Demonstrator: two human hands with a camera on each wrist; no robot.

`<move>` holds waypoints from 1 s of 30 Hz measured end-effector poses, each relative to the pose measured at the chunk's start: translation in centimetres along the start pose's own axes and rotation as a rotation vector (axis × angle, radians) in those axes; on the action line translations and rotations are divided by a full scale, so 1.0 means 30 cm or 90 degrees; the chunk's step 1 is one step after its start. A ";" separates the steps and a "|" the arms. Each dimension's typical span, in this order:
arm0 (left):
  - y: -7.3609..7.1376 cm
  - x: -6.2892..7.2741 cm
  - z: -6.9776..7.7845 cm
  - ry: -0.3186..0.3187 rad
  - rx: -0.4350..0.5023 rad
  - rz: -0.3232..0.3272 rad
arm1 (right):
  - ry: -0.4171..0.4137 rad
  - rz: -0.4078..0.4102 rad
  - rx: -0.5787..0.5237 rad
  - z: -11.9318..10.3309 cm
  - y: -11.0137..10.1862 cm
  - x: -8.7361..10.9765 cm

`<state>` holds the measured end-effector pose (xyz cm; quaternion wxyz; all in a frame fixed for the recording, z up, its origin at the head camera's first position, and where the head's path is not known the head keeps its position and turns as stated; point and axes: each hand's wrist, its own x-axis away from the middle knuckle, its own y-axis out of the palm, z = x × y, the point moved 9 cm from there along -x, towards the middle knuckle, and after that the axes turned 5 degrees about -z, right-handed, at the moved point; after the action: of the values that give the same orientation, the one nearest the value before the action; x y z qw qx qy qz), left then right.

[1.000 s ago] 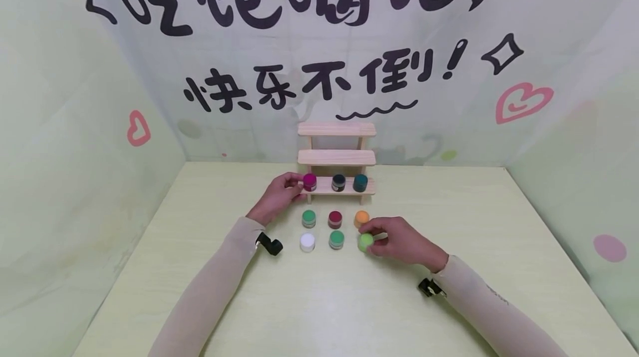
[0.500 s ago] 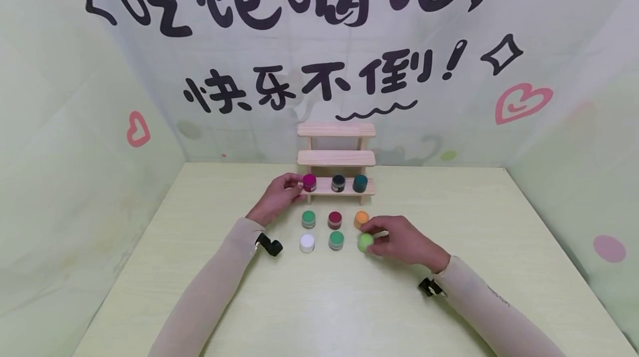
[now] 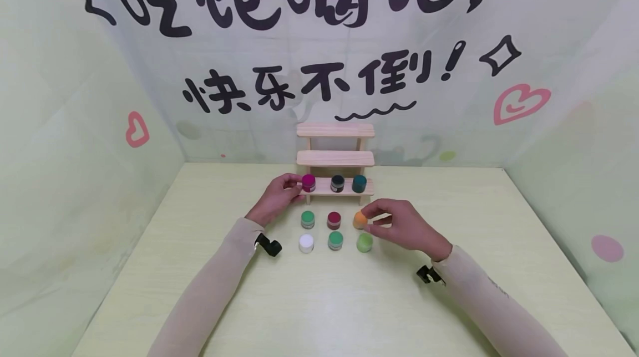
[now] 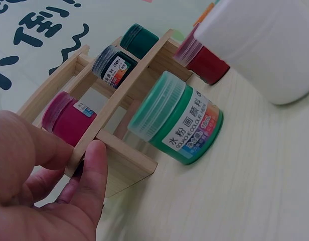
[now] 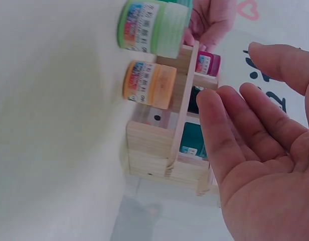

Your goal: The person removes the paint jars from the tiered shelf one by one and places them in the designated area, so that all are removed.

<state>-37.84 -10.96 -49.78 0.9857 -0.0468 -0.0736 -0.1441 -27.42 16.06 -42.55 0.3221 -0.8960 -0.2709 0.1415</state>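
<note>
My left hand (image 3: 277,197) pinches the left end of the lowest tier of a small wooden step rack (image 3: 335,158), beside a magenta paint jar (image 3: 308,183). A black jar (image 3: 337,183) and a teal jar (image 3: 359,183) share that tier. My right hand (image 3: 406,227) hovers at the orange paint jar (image 3: 359,221), thumb and fingers apart; the right wrist view shows nothing between them. Just in front of the orange jar stands a light green jar (image 3: 364,243). In the left wrist view, a green jar (image 4: 177,118) carries a gouache label.
On the table (image 3: 319,301), a dark red jar (image 3: 334,220) stands in the back row with the orange and green ones. A white jar (image 3: 306,243) and a second green jar (image 3: 335,240) fill out the front row. A printed cloth backdrop (image 3: 239,141) rises behind the rack.
My right hand has let go of the light green jar and moved back to the orange jar. The left hand keeps its place on the rack.
</note>
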 end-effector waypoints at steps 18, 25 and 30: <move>0.003 0.006 0.004 -0.002 0.003 -0.006 | 0.032 0.121 0.008 0.045 -0.117 -0.114; 0.003 0.005 0.002 0.007 0.002 -0.002 | 0.069 0.149 -0.006 0.087 -0.149 -0.148; -0.002 0.002 0.002 0.015 -0.004 -0.003 | 0.088 0.168 -0.011 0.118 -0.170 -0.172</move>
<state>-37.82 -11.01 -49.69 0.9860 -0.0483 -0.0619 -0.1469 -35.13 18.15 -41.48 0.3109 -0.9342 -0.1290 0.1182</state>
